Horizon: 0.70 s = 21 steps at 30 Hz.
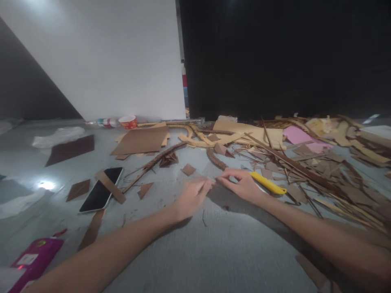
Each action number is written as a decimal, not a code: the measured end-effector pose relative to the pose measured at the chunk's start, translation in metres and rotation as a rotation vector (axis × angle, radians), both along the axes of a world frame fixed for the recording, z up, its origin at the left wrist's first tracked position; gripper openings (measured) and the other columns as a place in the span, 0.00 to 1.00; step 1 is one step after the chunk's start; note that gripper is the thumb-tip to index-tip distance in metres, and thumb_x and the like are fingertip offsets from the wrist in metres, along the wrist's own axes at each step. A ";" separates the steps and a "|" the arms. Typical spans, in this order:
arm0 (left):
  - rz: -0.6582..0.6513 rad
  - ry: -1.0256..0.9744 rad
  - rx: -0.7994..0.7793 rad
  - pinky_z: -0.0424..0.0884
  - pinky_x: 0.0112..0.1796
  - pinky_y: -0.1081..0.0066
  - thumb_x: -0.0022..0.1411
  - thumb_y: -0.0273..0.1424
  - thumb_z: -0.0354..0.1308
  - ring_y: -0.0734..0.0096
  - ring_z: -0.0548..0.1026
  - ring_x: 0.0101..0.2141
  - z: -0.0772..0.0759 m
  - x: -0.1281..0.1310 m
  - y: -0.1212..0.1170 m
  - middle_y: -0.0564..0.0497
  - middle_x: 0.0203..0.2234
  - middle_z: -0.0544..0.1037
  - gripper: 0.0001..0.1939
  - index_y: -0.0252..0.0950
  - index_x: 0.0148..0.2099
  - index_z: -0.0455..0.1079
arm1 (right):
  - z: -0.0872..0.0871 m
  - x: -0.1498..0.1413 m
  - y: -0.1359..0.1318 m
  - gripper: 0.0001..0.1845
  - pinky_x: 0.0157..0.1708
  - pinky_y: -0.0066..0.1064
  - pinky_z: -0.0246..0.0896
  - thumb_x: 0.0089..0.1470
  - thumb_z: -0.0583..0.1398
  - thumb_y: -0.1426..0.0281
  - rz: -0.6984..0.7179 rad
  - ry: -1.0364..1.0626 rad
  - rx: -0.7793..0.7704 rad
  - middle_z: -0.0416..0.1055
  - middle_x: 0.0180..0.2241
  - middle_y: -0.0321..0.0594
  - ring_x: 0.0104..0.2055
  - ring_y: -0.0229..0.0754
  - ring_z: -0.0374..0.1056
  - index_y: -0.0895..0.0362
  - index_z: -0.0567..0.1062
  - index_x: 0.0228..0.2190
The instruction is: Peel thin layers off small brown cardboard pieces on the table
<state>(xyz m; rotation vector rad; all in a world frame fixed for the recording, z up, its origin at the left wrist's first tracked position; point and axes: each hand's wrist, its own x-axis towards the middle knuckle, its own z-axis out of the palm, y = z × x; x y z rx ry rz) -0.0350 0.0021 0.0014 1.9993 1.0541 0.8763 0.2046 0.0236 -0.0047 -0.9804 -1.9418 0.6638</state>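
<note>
My left hand (pixel 192 196) is closed above the grey table, its thumb and fingertips pressed together. My right hand (pixel 242 185) faces it in a pinch, fingertips close to those of the left. Whatever lies between the fingers is too small and blurred to name. Just beyond the right fingertips lies a segmented brown strip (pixel 216 159), curved. A yellow utility knife (pixel 269 183) rests beside the right wrist. Small brown cut pieces (pixel 188 169) lie in front of the left hand, and a longer folded brown strip (pixel 163 156) stretches to its left.
A phone (pixel 99 193) with a brown strip (pixel 110 187) across it lies left. Brown sheets (pixel 142 140) and a red paper cup (pixel 128 122) stand behind. Scraps and long strips (pixel 293 169) cover the right side. A magenta object (pixel 39 256) is at the lower left.
</note>
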 end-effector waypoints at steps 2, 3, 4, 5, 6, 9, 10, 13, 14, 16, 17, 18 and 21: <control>0.033 0.016 0.023 0.71 0.55 0.61 0.81 0.42 0.47 0.58 0.81 0.50 -0.001 0.000 0.000 0.45 0.47 0.85 0.22 0.40 0.52 0.81 | -0.005 0.004 0.011 0.17 0.43 0.40 0.72 0.71 0.61 0.56 -0.159 -0.038 0.106 0.80 0.35 0.43 0.39 0.47 0.76 0.52 0.82 0.36; 0.051 0.031 0.027 0.71 0.56 0.60 0.81 0.40 0.48 0.58 0.81 0.50 -0.002 0.000 0.000 0.45 0.48 0.85 0.19 0.40 0.54 0.80 | -0.009 0.006 0.017 0.16 0.49 0.43 0.72 0.71 0.61 0.57 -0.195 -0.086 0.156 0.80 0.41 0.47 0.46 0.50 0.77 0.52 0.82 0.37; 0.067 0.043 0.033 0.71 0.56 0.60 0.80 0.39 0.49 0.59 0.81 0.49 -0.002 0.000 0.001 0.45 0.49 0.84 0.18 0.40 0.55 0.79 | -0.013 0.007 0.022 0.15 0.55 0.47 0.71 0.71 0.61 0.58 -0.226 -0.117 0.203 0.80 0.48 0.50 0.52 0.53 0.76 0.53 0.81 0.37; 0.076 0.048 0.042 0.72 0.56 0.60 0.80 0.37 0.50 0.59 0.81 0.49 -0.003 -0.001 0.001 0.45 0.49 0.84 0.17 0.40 0.56 0.78 | -0.017 0.008 0.026 0.14 0.60 0.52 0.69 0.72 0.60 0.59 -0.226 -0.154 0.225 0.79 0.55 0.52 0.59 0.55 0.75 0.53 0.80 0.37; 0.079 0.045 0.061 0.72 0.55 0.60 0.79 0.36 0.50 0.59 0.81 0.49 -0.003 -0.001 0.001 0.45 0.49 0.84 0.16 0.40 0.56 0.78 | -0.021 0.008 0.029 0.13 0.63 0.55 0.66 0.73 0.58 0.62 -0.185 -0.206 0.219 0.75 0.62 0.52 0.65 0.57 0.71 0.53 0.79 0.38; 0.085 0.034 0.146 0.74 0.54 0.61 0.78 0.32 0.50 0.60 0.79 0.50 -0.003 -0.001 0.002 0.44 0.50 0.82 0.15 0.39 0.58 0.76 | -0.022 0.007 0.027 0.10 0.68 0.57 0.63 0.74 0.56 0.67 0.014 -0.285 0.195 0.74 0.66 0.50 0.72 0.55 0.65 0.52 0.78 0.43; 0.093 0.035 0.176 0.74 0.55 0.60 0.78 0.31 0.50 0.60 0.79 0.51 -0.003 -0.001 0.003 0.44 0.51 0.81 0.15 0.39 0.58 0.76 | -0.019 0.007 0.023 0.10 0.68 0.57 0.64 0.73 0.56 0.68 0.074 -0.290 0.192 0.76 0.63 0.50 0.73 0.55 0.65 0.52 0.78 0.46; 0.121 0.049 0.257 0.73 0.59 0.58 0.78 0.29 0.49 0.59 0.77 0.56 -0.005 -0.003 0.005 0.43 0.53 0.80 0.16 0.38 0.58 0.75 | -0.007 0.005 0.011 0.09 0.67 0.53 0.67 0.72 0.58 0.71 0.263 -0.291 0.190 0.81 0.58 0.46 0.70 0.52 0.69 0.50 0.79 0.47; 0.120 0.063 0.285 0.71 0.62 0.56 0.78 0.28 0.48 0.59 0.76 0.58 -0.006 -0.003 0.006 0.42 0.54 0.80 0.16 0.38 0.59 0.75 | -0.003 0.005 0.008 0.09 0.65 0.51 0.69 0.72 0.58 0.71 0.319 -0.283 0.200 0.82 0.56 0.45 0.67 0.51 0.72 0.50 0.79 0.46; 0.081 0.127 0.327 0.68 0.66 0.54 0.79 0.28 0.47 0.58 0.73 0.62 -0.009 -0.003 0.007 0.42 0.59 0.78 0.18 0.38 0.63 0.73 | 0.000 0.005 0.002 0.08 0.65 0.50 0.70 0.71 0.59 0.70 0.331 -0.251 0.216 0.82 0.56 0.45 0.65 0.51 0.75 0.49 0.80 0.45; 0.049 0.177 0.335 0.67 0.67 0.53 0.79 0.28 0.46 0.58 0.72 0.64 -0.011 -0.003 0.007 0.42 0.62 0.76 0.20 0.38 0.67 0.70 | 0.000 0.005 0.000 0.08 0.62 0.49 0.73 0.70 0.60 0.70 0.281 -0.205 0.224 0.83 0.54 0.45 0.61 0.51 0.77 0.49 0.80 0.45; 0.018 0.234 0.334 0.67 0.68 0.53 0.80 0.29 0.46 0.58 0.71 0.65 -0.013 -0.002 0.007 0.42 0.64 0.75 0.22 0.39 0.71 0.66 | -0.002 0.005 -0.001 0.08 0.59 0.48 0.75 0.71 0.60 0.68 0.225 -0.158 0.225 0.84 0.52 0.45 0.58 0.50 0.80 0.49 0.80 0.45; -0.026 0.399 0.350 0.71 0.65 0.51 0.82 0.32 0.47 0.55 0.73 0.63 -0.016 0.000 0.005 0.40 0.62 0.76 0.26 0.38 0.77 0.57 | -0.007 0.005 -0.001 0.07 0.53 0.45 0.79 0.71 0.61 0.66 0.089 -0.042 0.227 0.85 0.51 0.45 0.51 0.49 0.83 0.49 0.80 0.42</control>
